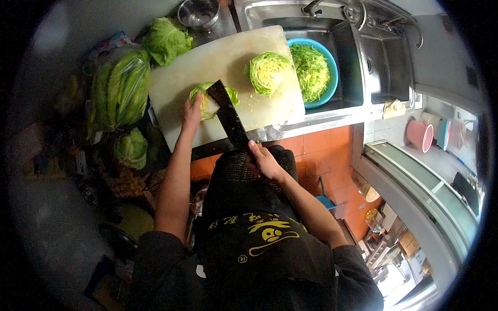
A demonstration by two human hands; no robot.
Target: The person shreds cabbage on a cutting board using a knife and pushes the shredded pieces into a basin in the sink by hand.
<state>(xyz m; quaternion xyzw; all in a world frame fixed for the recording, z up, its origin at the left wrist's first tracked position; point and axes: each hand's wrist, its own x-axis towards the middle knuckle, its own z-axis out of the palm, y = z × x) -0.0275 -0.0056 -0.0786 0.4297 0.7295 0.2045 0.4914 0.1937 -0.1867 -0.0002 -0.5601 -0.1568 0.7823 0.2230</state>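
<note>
In the head view, my left hand [192, 113] grips the near side of a cut cabbage piece [208, 108] on the white cutting board [218, 57]. My right hand [265, 161] is closed round the handle of a dark, broad-bladed cleaver [232, 120]. Its blade slants up and left, with the tip over the cabbage piece; whether it touches the cabbage I cannot tell. Another cabbage half [268, 73] lies cut face up toward the board's right end. Small yellowish shreds are scattered near it.
Right of the board, a blue basin [335, 78] of shredded cabbage [311, 72] sits in the steel sink [348, 49]. A whole cabbage [167, 40], bagged green vegetables [120, 88] and another cabbage [132, 149] lie along the left. A metal bowl [198, 14] stands behind.
</note>
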